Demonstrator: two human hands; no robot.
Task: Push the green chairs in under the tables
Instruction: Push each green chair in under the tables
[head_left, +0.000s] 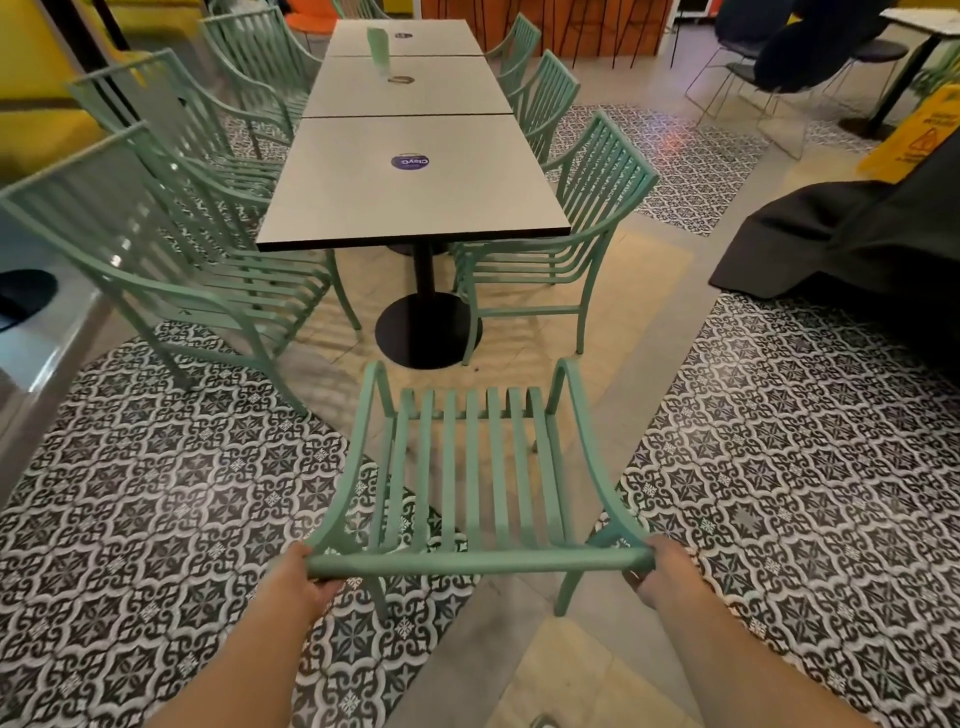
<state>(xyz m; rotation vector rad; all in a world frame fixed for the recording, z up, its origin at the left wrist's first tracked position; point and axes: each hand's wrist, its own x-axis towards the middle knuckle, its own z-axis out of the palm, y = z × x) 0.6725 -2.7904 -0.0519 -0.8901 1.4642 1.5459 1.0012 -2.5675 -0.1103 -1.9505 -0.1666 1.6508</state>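
Both hands, left hand (304, 577) and right hand (655, 566), clamped on top rail of end chair (467, 467), well short of near desk (410, 182). Not tucked yet. Side chairs by that desk look half out too, so most job left imo.

Eight green chairs (475, 467), three tables (410, 182), two hands (298, 579).

Patterned black-and-white floor tiles (156, 519), yellow wall (31, 67), black wire chairs (769, 73).
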